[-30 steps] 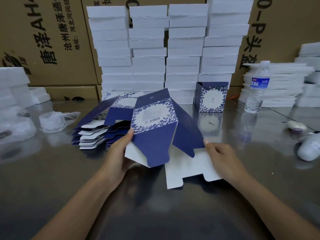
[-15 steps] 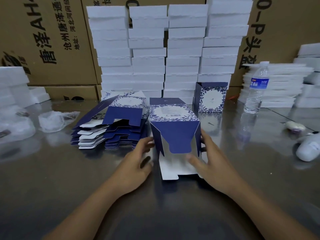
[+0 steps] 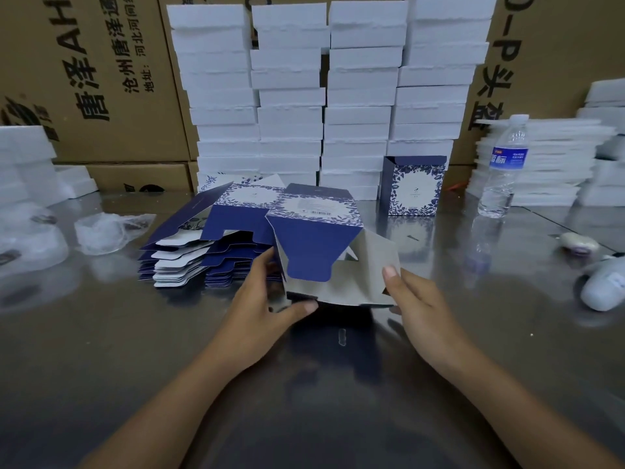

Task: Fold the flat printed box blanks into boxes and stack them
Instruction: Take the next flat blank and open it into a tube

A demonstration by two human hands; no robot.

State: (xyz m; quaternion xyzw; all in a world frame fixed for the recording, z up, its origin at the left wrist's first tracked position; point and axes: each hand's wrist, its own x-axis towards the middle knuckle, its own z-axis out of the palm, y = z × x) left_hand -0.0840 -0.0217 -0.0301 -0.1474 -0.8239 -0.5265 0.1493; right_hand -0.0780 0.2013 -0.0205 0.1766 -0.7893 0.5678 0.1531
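Observation:
A blue floral box blank, squared into a tube, lies tilted on the metal table with its open flapped end toward me. My left hand holds its left wall, thumb under the lower grey flap. My right hand pinches the right grey flap, thumb on its inner face. A pile of flat blue blanks lies just left of the box. One folded box stands upright behind, to the right.
Tall stacks of white foam blocks and brown cartons line the back. A water bottle and more foam sheets stand at right, white devices at the right edge, crumpled plastic bags at left.
The blank went from held up and half open to a squared tube on the table. Both hands shifted to its near end; the right flap is swung out wider than half a second ago.

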